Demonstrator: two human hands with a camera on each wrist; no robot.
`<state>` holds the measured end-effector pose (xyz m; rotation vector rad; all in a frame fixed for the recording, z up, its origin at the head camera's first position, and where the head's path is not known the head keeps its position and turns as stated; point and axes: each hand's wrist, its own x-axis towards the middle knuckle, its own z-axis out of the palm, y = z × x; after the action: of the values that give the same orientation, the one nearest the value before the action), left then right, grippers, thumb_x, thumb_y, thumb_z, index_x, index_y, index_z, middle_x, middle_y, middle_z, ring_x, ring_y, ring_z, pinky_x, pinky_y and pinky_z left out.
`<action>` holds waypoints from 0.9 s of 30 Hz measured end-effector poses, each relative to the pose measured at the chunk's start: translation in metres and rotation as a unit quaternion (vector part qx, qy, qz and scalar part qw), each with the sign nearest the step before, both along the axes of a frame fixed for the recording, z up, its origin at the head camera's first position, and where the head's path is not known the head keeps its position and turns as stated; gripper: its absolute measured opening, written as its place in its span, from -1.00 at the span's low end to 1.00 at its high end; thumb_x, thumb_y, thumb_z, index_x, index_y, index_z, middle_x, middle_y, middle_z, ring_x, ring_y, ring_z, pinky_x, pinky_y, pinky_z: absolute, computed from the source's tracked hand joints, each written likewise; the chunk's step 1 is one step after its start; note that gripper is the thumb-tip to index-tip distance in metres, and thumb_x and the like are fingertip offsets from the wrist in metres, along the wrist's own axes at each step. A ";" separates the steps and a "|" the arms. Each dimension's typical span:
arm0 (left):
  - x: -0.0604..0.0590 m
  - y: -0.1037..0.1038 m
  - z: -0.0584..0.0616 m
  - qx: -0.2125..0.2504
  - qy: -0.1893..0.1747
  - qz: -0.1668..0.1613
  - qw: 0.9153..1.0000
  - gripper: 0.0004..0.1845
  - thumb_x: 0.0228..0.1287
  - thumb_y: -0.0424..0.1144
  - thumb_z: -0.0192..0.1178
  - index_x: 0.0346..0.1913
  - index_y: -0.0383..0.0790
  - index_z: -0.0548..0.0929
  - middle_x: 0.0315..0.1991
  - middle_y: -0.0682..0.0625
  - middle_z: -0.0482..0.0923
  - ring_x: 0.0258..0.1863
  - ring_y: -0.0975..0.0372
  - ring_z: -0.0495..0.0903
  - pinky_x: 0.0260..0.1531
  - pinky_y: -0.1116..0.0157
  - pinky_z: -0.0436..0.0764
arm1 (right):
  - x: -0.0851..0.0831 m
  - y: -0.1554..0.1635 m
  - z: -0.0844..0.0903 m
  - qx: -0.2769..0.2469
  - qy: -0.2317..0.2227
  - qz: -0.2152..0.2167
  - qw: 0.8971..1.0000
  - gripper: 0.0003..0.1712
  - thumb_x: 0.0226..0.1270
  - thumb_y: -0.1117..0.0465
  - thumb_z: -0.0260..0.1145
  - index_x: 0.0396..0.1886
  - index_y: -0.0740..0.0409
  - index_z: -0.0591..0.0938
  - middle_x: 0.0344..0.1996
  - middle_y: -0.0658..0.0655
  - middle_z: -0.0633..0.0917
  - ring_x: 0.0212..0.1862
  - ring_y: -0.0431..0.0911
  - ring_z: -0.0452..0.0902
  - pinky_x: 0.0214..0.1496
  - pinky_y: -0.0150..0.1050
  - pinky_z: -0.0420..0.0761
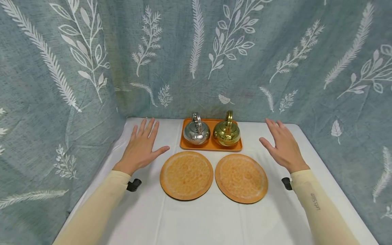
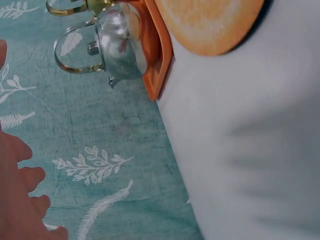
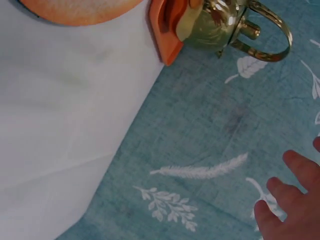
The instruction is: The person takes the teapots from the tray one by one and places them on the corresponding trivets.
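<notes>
Head view: left hand (image 1: 141,148) and right hand (image 1: 283,146), fingers spread, flank an orange tray (image 1: 211,145) at the desk's far edge, bearing round shiny silver teapot (image 1: 196,132) and gold teapot (image 1: 226,132); two textured orange plates (image 1: 186,175) nearer.

My head camera looks forward and down across the white table (image 1: 214,217) toward the leaf-print backdrop (image 1: 196,51) at 12 o'clock. My left wrist camera, closer in and rotated, views the silver teapot (image 2: 117,45) on the orange tray (image 2: 159,60). My right wrist camera likewise views the gold teapot (image 3: 215,25). All three views share the tray, the table edge and the backdrop.
</notes>
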<state>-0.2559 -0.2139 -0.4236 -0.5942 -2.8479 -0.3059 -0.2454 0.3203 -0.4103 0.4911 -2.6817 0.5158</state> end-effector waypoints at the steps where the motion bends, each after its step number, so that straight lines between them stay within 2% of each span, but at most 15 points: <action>1: 0.000 0.000 0.000 0.008 -0.009 -0.003 1.000 0.12 0.60 0.43 0.04 0.78 -0.30 -0.13 0.77 -0.28 -0.26 0.73 -0.21 -0.34 0.65 -0.30 -0.26 | -0.001 -0.001 0.000 -0.006 0.001 0.001 1.000 -0.09 0.71 -0.24 0.18 0.79 0.09 0.17 0.64 0.34 0.33 0.66 0.37 0.07 0.66 0.39 0.08; 6: -0.001 0.005 -0.001 0.073 -0.063 -0.020 0.995 0.08 0.64 0.39 0.01 0.77 -0.33 -0.13 0.78 -0.26 -0.34 0.73 -0.17 -0.37 0.67 -0.25 -0.18 | -0.003 -0.004 -0.001 -0.042 -0.016 -0.005 0.999 -0.14 0.74 -0.23 0.15 0.78 0.08 0.21 0.63 0.34 0.34 0.59 0.37 0.24 0.57 0.43 0.24; 12: -0.002 0.012 -0.001 0.150 -0.120 -0.034 0.981 0.01 0.70 0.34 -0.06 0.79 -0.23 -0.22 0.79 -0.18 -0.35 0.74 -0.09 -0.35 0.65 -0.29 -0.08 | -0.005 -0.010 -0.001 -0.080 -0.055 -0.009 0.995 -0.19 0.77 -0.24 0.09 0.75 0.10 0.29 0.63 0.33 0.34 0.62 0.34 0.19 0.59 0.42 0.22; 18: -0.008 0.019 -0.004 0.216 -0.141 -0.050 0.965 -0.07 0.76 0.27 -0.11 0.79 -0.19 -0.23 0.79 -0.16 -0.31 0.75 -0.05 -0.31 0.67 -0.25 -0.09 | -0.015 -0.019 0.002 -0.105 -0.061 0.003 0.993 -0.20 0.77 -0.27 0.06 0.74 0.07 0.30 0.64 0.30 0.33 0.64 0.31 0.18 0.62 0.38 0.20; 27: -0.016 0.022 -0.017 0.247 -0.160 -0.041 0.955 -0.15 0.81 0.23 -0.25 0.79 -0.27 -0.14 0.78 -0.21 -0.21 0.74 -0.09 -0.24 0.68 -0.21 -0.11 | -0.019 -0.021 0.000 -0.120 -0.082 0.000 0.989 -0.17 0.77 -0.30 0.05 0.74 0.09 0.29 0.64 0.29 0.33 0.64 0.29 0.19 0.63 0.35 0.21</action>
<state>-0.2714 -0.1920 -0.4409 -0.5961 -2.8633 -1.1827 -0.2641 0.2990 -0.4098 0.3954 -2.7227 0.9007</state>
